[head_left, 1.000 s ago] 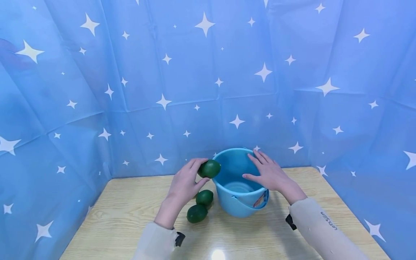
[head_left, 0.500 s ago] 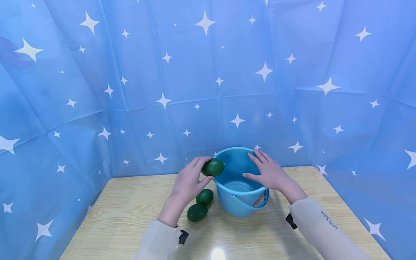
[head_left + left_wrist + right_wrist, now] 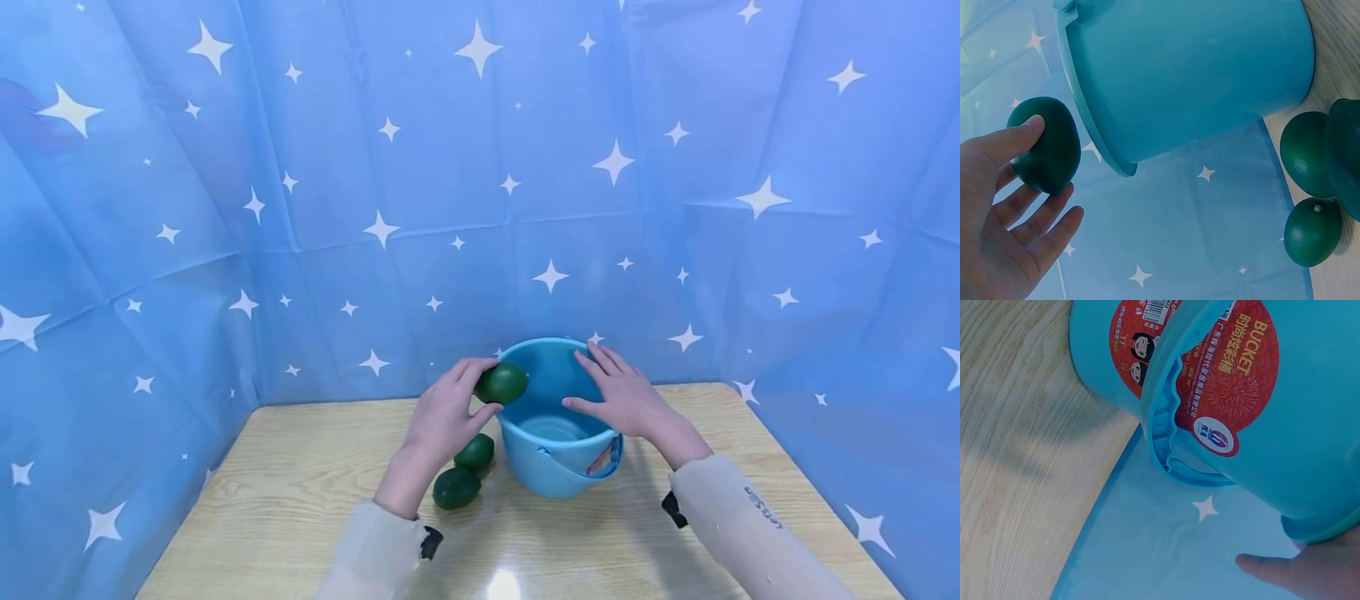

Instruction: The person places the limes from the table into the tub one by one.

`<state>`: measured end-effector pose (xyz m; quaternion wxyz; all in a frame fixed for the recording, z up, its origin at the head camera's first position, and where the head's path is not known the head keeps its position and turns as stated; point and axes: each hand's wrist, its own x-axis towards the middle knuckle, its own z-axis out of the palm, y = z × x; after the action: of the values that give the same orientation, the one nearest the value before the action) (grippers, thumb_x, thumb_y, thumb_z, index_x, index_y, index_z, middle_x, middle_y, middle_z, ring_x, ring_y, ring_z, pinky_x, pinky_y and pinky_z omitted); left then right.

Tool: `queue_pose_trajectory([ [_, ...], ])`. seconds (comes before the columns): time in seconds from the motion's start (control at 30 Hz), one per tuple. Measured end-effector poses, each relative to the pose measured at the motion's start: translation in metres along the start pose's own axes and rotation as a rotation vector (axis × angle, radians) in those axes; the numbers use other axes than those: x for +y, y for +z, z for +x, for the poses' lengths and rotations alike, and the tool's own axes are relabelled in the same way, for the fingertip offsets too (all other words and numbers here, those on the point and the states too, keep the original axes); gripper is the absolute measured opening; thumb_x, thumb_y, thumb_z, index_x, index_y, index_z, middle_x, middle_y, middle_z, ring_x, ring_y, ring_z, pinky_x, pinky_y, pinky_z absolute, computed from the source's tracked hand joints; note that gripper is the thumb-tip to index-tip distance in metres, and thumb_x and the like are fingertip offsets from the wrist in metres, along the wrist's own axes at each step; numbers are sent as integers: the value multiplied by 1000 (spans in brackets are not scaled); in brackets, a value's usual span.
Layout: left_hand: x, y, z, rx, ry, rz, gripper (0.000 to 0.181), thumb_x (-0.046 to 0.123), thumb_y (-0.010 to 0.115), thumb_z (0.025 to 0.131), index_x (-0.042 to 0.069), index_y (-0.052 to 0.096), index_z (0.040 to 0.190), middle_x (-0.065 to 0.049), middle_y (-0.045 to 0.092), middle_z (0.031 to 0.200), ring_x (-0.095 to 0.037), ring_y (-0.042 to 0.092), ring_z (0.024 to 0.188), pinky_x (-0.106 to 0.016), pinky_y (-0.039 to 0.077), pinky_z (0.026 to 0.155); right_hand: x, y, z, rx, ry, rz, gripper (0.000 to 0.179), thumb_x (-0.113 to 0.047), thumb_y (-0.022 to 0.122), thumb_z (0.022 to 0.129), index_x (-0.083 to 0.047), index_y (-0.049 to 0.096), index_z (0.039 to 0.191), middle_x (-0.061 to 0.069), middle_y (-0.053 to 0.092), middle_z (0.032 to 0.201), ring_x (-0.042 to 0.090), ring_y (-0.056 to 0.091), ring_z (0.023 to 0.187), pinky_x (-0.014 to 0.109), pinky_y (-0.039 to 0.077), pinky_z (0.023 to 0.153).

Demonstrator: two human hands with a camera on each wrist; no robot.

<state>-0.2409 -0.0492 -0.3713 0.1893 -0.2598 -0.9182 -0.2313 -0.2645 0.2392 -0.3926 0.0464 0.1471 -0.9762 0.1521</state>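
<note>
My left hand (image 3: 442, 412) holds a dark green lime (image 3: 502, 383) at the left rim of a blue bucket (image 3: 558, 467). In the left wrist view the lime (image 3: 1050, 150) is between the thumb and fingers, just beside the bucket's rim (image 3: 1091, 125). On the table left of the bucket lie more limes (image 3: 456, 487); three show in the left wrist view, including one lime (image 3: 1313, 231) with a pale stem end. My right hand (image 3: 630, 400) rests on the bucket's right rim, fingers spread and fairly straight. Part of that hand (image 3: 1322, 569) is cut off in the right wrist view.
The bucket's handle (image 3: 1163, 425) hangs down at its side, near a red label (image 3: 1235, 375). A light wooden table (image 3: 300, 483) bears everything. Blue cloth with white stars (image 3: 420, 167) stands close behind and at both sides.
My left hand has moved a little right with the lime, which now overlaps the bucket's opening more. The right hand and bucket stay in place.
</note>
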Motion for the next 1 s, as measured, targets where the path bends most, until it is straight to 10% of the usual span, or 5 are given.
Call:
queue_pose_trajectory([
  [1.0,8,5,9,-23,26,3,61,33,74,90,20,49,144,-1,57,141,-21,61,123,-39,57,99,-1,-1,1,-7,6,-6,89,-61,56,93,-8,27,158,23,17,165,48,13,151,75,21,114],
])
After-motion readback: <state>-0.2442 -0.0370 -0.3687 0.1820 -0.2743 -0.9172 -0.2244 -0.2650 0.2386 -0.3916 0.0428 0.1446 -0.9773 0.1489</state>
